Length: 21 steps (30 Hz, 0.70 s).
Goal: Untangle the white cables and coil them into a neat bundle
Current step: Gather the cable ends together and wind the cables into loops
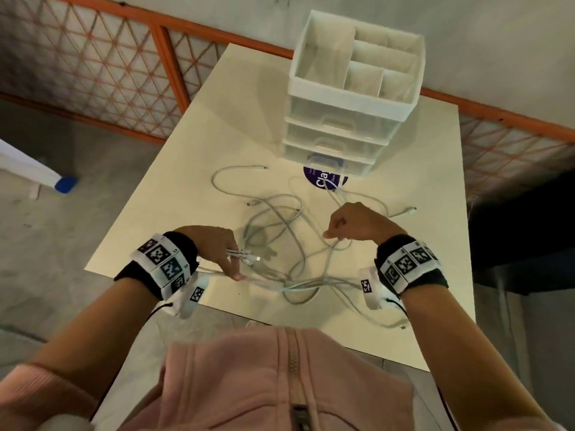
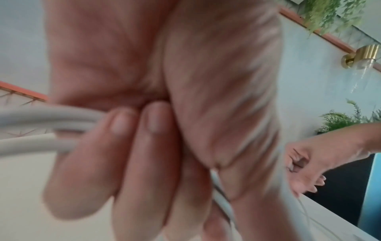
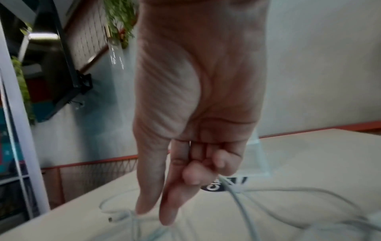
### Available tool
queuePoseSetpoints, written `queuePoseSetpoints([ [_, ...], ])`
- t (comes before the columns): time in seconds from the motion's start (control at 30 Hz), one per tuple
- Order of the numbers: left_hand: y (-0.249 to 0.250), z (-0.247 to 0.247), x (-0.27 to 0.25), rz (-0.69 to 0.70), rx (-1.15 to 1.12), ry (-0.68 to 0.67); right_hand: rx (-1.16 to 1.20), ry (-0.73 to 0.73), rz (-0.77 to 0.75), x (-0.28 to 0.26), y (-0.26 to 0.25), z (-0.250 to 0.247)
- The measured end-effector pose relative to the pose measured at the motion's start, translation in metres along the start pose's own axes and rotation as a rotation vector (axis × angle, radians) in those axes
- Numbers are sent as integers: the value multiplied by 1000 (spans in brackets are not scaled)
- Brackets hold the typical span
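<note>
On the cream surface (image 1: 193, 126), head view: your white cables (image 1: 280, 219) lie tangled before a drawer organizer (image 1: 348, 119) and round sticker (image 1: 323, 180) reading "Cla". Left wrist view: your left hand (image 2: 154, 114) grips strands. Right wrist view: your right hand (image 3: 193, 130) pinches one strand.

1. An indoor room that looks like a staged recording or workshop space more than a lived-in home.
2. A bare grey concrete floor (image 1: 77, 244) fills the left of the head view.
3. An orange-framed mesh barrier (image 1: 93, 66) runs across the top, fencing off a plain cream table (image 1: 193, 144).
4. A plastic drawer organiser (image 1: 351, 101) stands at upper centre.
5. Wrist views show hanging green plants (image 2: 334, 18) and a brass wall lamp (image 2: 362, 55) at upper right.
</note>
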<state>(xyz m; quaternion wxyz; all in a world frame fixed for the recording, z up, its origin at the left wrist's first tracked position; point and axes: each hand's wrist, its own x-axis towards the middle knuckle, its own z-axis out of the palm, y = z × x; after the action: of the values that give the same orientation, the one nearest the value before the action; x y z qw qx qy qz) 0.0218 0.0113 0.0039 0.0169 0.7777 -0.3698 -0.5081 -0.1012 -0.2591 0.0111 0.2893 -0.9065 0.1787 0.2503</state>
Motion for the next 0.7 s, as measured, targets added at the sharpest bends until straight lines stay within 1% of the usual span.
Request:
queuePoseSetpoints([
  [0.1, -1, 0, -5, 19, -87, 141, 95, 25, -117, 19, -30, 3],
  [0.13, -2, 0, -6, 32, -116, 191, 93, 45, -155, 29, -38, 8],
  [0.2, -1, -1, -8, 35, -159, 295, 28, 110, -187, 48, -48, 18],
  [0.3, -2, -1, -9, 6, -249, 440, -20, 149, -156, 76, -54, 38],
  [0.4, -3, 0, -11, 2, -343, 571, -41, 161, -105, 90, -54, 55],
  [0.43, -4, 1, -11, -4, -373, 603, -62, 176, -97, 91, -54, 60],
  [0.5, -5, 2, -13, -11, -416, 651, -108, 265, -94, 94, -51, 66],
  [0.53, -6, 2, -13, -12, -434, 666, -97, 292, -90, 95, -49, 67],
  [0.63, -9, 1, -14, -14, -492, 695, -11, 295, -43, 98, -48, 60],
  [0.7, -10, -1, -12, -20, -528, 713, 32, 386, -14, 99, -50, 48],
])
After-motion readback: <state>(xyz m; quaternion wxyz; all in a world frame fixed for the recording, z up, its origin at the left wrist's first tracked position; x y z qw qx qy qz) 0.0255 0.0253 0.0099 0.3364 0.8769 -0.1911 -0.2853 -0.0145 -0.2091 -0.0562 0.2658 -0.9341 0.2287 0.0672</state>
